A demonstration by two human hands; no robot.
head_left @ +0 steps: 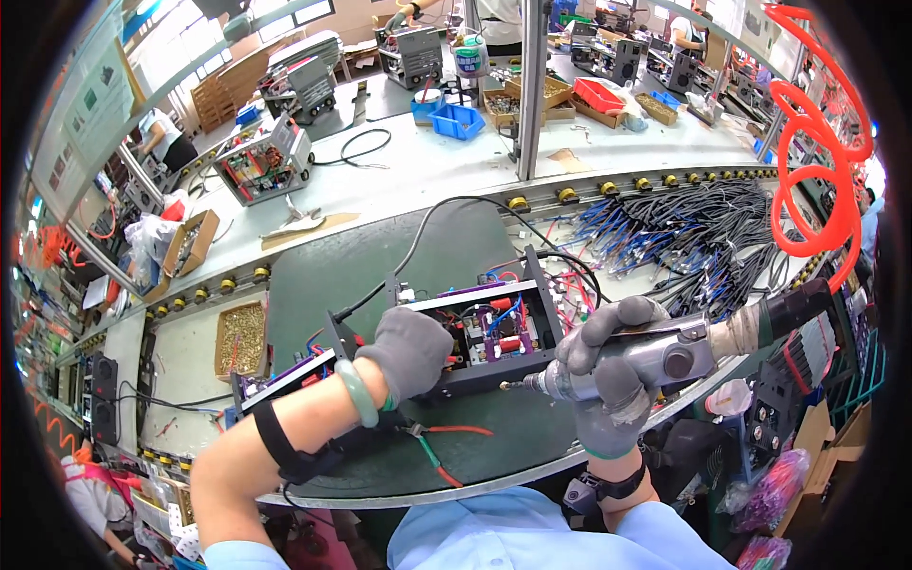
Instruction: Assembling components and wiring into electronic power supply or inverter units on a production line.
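Observation:
My right hand (613, 375), in a grey glove, is wrapped round a silver air screwdriver (674, 359). Its bit points left, and a small brass-coloured piece sits at the tip, close to the near side of an open black metal casing (503, 369). Red, blue and purple electronic parts (503, 328) show inside that casing. My left hand (410, 350), also gloved, is curled closed over the casing's left end; whatever its fingers hold is hidden. Left of it, partly behind my forearm, lies a second open casing (290, 380). Pliers (432, 451) with red and green handles rest in front.
A green mat (351, 256) covers the work surface. A box of small brass-coloured screws (240, 340) sits left; bundled black cables (684, 237) lie right. A red coiled hose (822, 180) hangs at right. Behind the roller rail stands another open machine (261, 163).

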